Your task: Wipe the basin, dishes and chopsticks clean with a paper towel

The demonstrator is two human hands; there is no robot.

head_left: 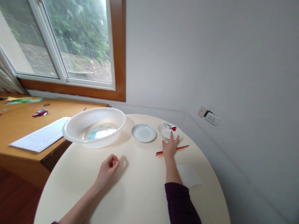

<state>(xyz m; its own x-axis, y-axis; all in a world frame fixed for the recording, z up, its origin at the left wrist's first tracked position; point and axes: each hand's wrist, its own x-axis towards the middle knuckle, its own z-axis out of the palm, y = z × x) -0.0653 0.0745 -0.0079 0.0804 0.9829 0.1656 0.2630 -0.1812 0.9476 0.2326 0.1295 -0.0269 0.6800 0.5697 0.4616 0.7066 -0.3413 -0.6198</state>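
Observation:
My right hand [170, 147] reaches over a pair of chopsticks, its fingers spread at the near side of a white plate with a red and black pattern [165, 130]. The fingertips overlap the plate; whether they press on it I cannot tell. One chopstick is dark, the other orange-red; the chopsticks [183, 147] lie side by side, partly hidden under the hand. To the left, my left hand [109, 166] is held loosely curled above the table with nothing visible in it. A pale blue-rimmed plate [143, 133] lies between the patterned plate and a large translucent basin [93, 143].
A thin white sheet [189, 175] lies on the round cream table [137, 193], right of my right forearm. Left of it stands a wooden desk [30, 130] with papers and small items. The wall with a socket [212, 118] borders the table's right side.

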